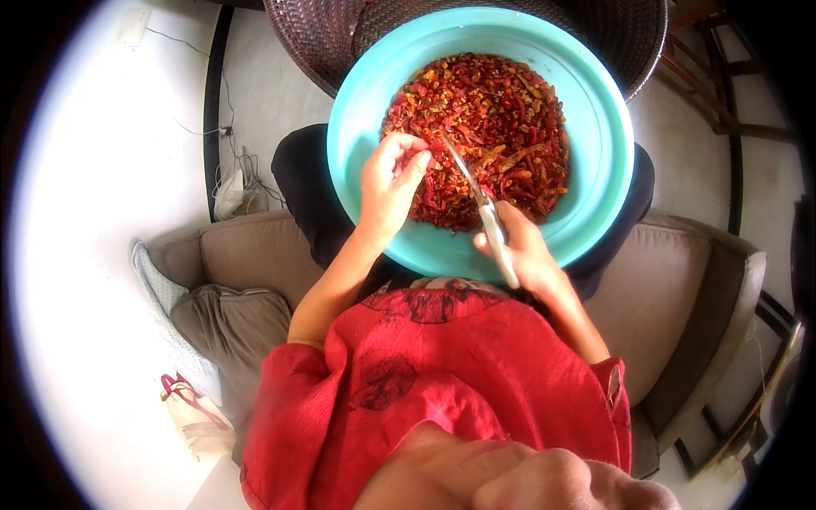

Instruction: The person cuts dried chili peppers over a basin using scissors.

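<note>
A wide turquoise basin [608, 144] rests on my lap, holding a heap of red dried chillies [484, 110], many of them in small pieces with yellowish seeds. Over its left side, my left hand [393, 183] pinches a dried chilli [435, 151] between thumb and fingers. My right hand [527, 251] grips the handles of a pair of scissors [467, 170]. The blades point up and left, their tips close to the chilli in my left hand. Whether the blades touch it, I cannot tell.
Behind the basin stands a dark woven basket [310, 38]. I sit on a brown sofa [659, 263], with a brown cushion [234, 319] on the left. A bag [200, 416] lies at lower left, cables [246, 166] run along the floor, and a wooden stand [705, 76] is at upper right.
</note>
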Demonstrator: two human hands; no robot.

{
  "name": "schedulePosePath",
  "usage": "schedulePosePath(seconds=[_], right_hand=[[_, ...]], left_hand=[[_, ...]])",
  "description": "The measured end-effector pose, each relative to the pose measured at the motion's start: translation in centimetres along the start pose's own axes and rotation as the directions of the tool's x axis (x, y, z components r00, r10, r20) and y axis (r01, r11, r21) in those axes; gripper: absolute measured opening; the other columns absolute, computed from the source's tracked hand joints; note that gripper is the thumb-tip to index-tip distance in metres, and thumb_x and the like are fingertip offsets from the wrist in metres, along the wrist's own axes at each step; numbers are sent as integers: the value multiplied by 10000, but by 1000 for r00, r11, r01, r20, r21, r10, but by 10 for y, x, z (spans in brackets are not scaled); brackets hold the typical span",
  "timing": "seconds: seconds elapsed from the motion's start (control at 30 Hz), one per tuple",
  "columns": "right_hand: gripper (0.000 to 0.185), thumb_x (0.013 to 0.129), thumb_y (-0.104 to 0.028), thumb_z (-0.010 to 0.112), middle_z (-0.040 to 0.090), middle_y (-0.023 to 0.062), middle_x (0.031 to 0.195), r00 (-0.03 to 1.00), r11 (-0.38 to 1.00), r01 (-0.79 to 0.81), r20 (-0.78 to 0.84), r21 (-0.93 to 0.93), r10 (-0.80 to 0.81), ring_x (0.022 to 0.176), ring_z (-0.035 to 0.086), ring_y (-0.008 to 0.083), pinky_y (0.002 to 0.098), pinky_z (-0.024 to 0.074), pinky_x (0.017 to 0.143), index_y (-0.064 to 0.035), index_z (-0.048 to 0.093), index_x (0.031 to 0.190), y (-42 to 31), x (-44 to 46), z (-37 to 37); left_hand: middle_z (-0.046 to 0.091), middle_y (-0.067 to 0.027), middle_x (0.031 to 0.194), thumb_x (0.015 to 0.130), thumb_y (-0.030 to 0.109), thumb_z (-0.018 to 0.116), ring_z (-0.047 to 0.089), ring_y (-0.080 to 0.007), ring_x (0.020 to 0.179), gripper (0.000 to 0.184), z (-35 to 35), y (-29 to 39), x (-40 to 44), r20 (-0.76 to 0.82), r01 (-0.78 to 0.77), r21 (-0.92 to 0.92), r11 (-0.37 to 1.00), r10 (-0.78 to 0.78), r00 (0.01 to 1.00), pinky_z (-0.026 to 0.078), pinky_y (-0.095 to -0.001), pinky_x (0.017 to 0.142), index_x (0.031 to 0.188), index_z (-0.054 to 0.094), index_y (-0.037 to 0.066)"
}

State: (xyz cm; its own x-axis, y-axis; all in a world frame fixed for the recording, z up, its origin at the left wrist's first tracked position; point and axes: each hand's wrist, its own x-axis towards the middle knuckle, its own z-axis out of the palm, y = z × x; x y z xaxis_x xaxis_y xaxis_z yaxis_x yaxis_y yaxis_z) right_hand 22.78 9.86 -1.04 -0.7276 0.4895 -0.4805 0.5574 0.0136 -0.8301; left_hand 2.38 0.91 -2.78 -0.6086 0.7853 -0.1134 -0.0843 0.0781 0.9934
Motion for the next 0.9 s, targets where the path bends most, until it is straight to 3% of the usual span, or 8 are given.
schedulePosePath(seconds=[0.1,0.23,0.33,0.43,0.63,0.9], right_hand=[[585,793,-496,718,608,202,921,999,997,19,43,-75,-16,862,612,312,413,461,763,26,577,1016,2,-1,0],[560,793,-480,723,617,209,910,999,998,-38,38,-44,39,847,618,335,423,464,755,25,584,991,-3,1,1],[513,791,-441,741,624,208,855,1000,995,14,-9,-97,-15,789,626,331,421,471,719,23,601,956,-4,3,1],[459,794,-398,758,629,206,797,1000,997,-19,-26,-69,17,713,623,295,410,475,673,21,614,912,-3,3,0],[431,804,-380,765,614,162,753,999,998,-42,-7,42,43,675,591,236,377,466,638,12,607,891,4,1,2],[575,785,-508,723,600,184,865,999,997,49,2,-60,-49,810,605,297,409,464,738,11,564,976,5,-2,5]], left_hand=[[598,2,872,926,-1,610,561,-44,784,66,1,-1,0,4,19,25,1000,-19,1000,456,-194,693,984,580,-4],[597,1,870,925,-5,610,561,-46,787,65,0,0,-2,45,91,39,995,-93,995,455,-193,691,983,579,-5],[602,-3,875,928,-4,606,572,-53,793,63,0,-1,-1,35,12,24,1000,-13,999,460,-195,691,985,579,-5],[636,-27,923,937,58,613,604,-86,848,100,-3,-3,-2,56,41,39,998,-43,997,486,-223,768,1022,582,16],[648,-34,911,942,69,607,617,-97,850,107,-2,1,-1,62,31,-3,1000,-31,998,484,-228,767,1031,579,18],[624,-28,891,944,11,587,612,-76,825,66,0,1,0,33,37,-72,997,-35,999,485,-206,739,1006,569,-1]])
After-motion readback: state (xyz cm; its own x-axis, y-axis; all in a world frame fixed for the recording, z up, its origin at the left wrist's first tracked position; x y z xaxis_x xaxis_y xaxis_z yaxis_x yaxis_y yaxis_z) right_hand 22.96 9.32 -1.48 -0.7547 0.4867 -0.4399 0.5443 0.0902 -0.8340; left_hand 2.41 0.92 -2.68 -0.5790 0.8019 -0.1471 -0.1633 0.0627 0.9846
